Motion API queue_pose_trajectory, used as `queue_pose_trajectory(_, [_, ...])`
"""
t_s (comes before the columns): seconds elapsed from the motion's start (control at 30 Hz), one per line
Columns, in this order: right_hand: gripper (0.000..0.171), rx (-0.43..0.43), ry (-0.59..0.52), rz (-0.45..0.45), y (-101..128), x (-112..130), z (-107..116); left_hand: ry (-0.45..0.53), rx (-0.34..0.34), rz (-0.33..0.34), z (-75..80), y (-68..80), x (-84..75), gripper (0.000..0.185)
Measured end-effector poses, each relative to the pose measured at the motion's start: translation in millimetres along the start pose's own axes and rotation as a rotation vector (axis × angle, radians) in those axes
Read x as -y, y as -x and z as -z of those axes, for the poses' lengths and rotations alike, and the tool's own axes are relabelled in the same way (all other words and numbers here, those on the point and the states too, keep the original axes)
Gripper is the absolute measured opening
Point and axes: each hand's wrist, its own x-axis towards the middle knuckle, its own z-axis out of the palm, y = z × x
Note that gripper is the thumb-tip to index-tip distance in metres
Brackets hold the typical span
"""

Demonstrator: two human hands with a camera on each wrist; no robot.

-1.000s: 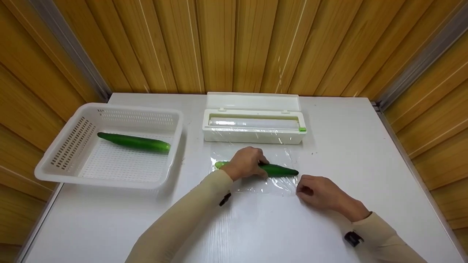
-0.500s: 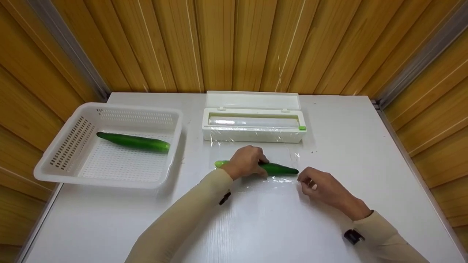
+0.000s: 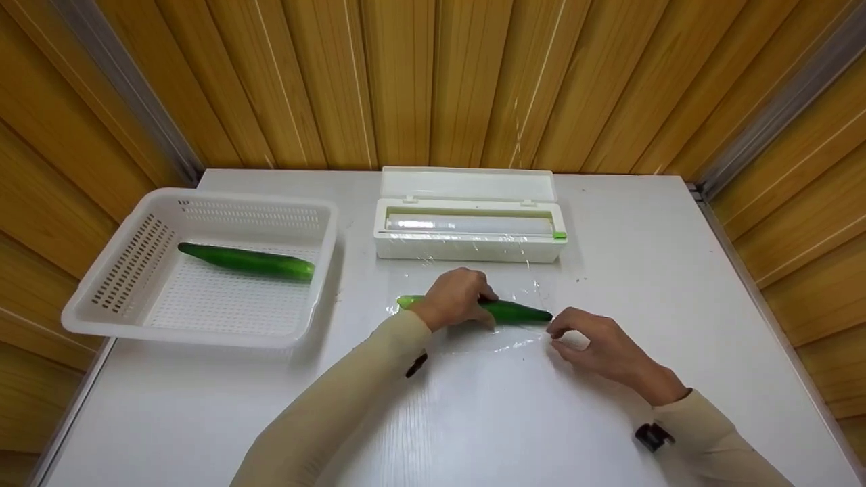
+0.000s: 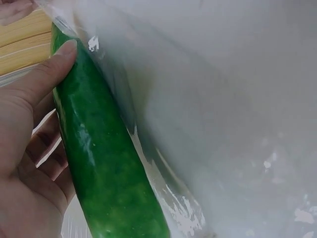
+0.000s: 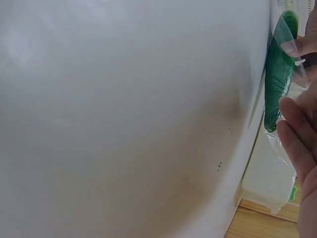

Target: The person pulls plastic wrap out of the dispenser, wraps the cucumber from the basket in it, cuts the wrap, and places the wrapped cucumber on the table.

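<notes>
My left hand [image 3: 454,297] grips a green cucumber [image 3: 514,312] near its middle, with the thumb on the near side. The left wrist view shows the thumb pressed along the cucumber [image 4: 106,148]. Clear cling film [image 3: 514,343] runs from the dispenser box [image 3: 470,250] to the table around the cucumber; its exact folds are hard to see. My right hand [image 3: 605,348] is by the film's right edge, just past the dark tip, index finger and thumb slightly apart. In the right wrist view, the right hand's fingers [image 5: 297,141] extend beside the tip.
The dispenser's lid [image 3: 468,184] stands raised behind the film roll [image 3: 470,224], and a green slider [image 3: 559,235] sits at its right end. On the left, a white perforated basket [image 3: 183,337] contains another cucumber [image 3: 247,261]. Wood-patterned panels [image 3: 399,88] enclose the white table.
My right hand has moved slightly up toward the cucumber's tip, and its index finger and thumb have parted. The left hand keeps its grip on the cucumber in nearly the same place.
</notes>
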Motion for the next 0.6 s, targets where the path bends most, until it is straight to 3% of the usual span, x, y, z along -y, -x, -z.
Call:
queue_pose_trajectory(0.27, [0.048,-0.083,0.218,0.029,-5,-1,-4,-0.006,0.017,0.006,1.4,-0.3,-1.8,0.043])
queue_pose_trajectory(0.6, [0.04,-0.159,0.232,0.046,-11,-2,0,0.0,0.012,0.002,1.6,1.3,-0.9,0.042])
